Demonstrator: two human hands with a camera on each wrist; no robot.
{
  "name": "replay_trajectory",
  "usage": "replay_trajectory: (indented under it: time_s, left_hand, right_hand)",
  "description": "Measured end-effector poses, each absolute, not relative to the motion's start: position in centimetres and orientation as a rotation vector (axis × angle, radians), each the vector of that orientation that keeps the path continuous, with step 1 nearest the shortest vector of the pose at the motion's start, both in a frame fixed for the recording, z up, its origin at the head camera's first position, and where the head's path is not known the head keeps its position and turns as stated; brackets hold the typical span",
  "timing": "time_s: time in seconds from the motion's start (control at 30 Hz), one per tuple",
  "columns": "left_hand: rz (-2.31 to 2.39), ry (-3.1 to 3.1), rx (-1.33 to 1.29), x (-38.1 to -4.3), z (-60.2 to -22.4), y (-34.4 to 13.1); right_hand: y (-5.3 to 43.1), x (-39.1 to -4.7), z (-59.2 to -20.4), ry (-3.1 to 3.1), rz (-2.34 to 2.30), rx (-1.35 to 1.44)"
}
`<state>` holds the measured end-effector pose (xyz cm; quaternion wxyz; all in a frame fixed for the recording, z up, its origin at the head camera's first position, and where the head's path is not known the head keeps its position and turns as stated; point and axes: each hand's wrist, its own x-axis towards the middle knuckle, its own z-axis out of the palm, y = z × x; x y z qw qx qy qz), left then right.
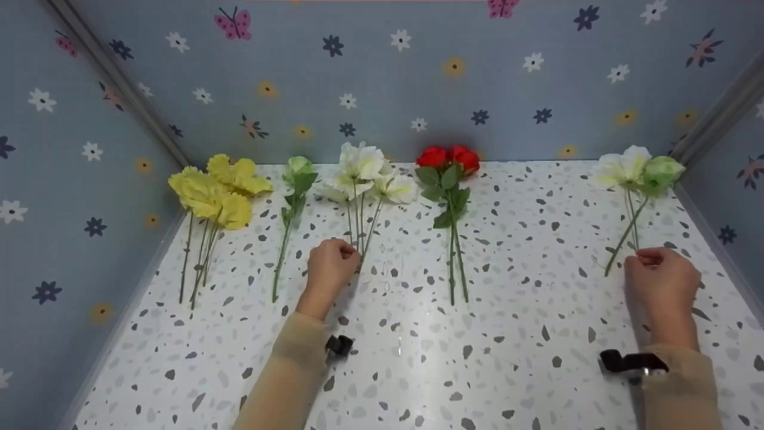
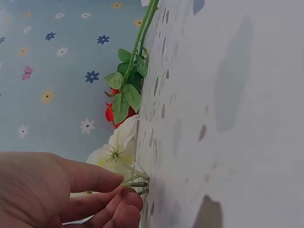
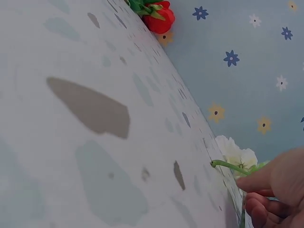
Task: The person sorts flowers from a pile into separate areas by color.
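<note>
My left hand [image 1: 333, 269] pinches the lower stems of the white flowers [image 1: 362, 161] at the middle left. In the left wrist view, stem ends [image 2: 138, 184] poke out past the thumb and fingers, close to the tabletop. On the far right, my right hand [image 1: 664, 286] holds the lower end of a white flower [image 1: 624, 167] stem between thumb and fingers. A pale green rose [image 1: 662, 175] lies across that flower, its stem slanting down to the left. In the right wrist view, the cut end of a green stem [image 3: 223, 164] sticks out beyond the thumb.
Yellow flowers [image 1: 209, 191] lie at the far left, beside a single pale green rose [image 1: 297, 170]. Two red roses [image 1: 447, 160] lie with crossed stems in the middle. Patterned panels [image 1: 394, 77] stand behind and on both sides of the speckled tabletop [image 1: 525, 310].
</note>
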<state>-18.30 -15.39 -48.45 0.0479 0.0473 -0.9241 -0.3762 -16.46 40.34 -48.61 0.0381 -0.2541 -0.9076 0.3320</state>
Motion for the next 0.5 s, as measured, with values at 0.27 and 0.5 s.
replay_trajectory:
  time_s: [0.27, 0.5]
  left_hand:
    - [-1.134, -2.804, 0.123, -18.3, -48.5, -15.4]
    - [-1.162, -2.796, 0.142, -18.2, -48.0, -15.1]
  right_hand:
    - [41.5, -16.2, -48.5, -2.825, 0.999, -0.834]
    - [41.4, -16.3, -48.5, -2.861, 0.959, -0.787]
